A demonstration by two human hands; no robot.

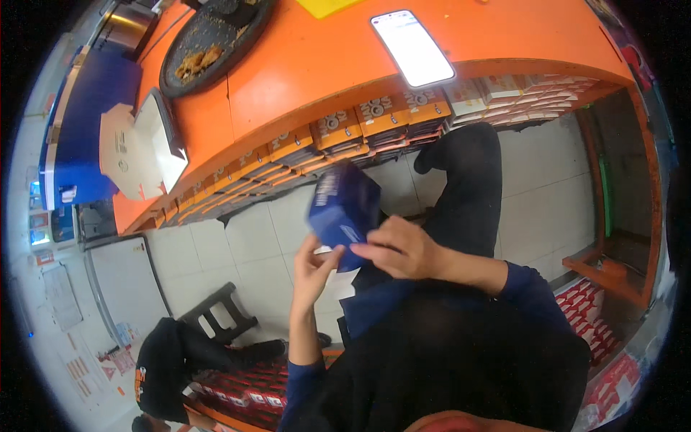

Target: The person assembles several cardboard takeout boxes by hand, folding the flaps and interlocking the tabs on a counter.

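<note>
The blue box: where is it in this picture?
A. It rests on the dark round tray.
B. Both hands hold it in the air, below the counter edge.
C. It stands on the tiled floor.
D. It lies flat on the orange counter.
B: the blue box is off every surface, with the left hand under it and the right hand on its lower side, over the floor.

You wear a black top over dark blue long sleeves [522, 277], cuffs pushed up, and black trousers [464, 187] toward twelve o'clock.
</note>
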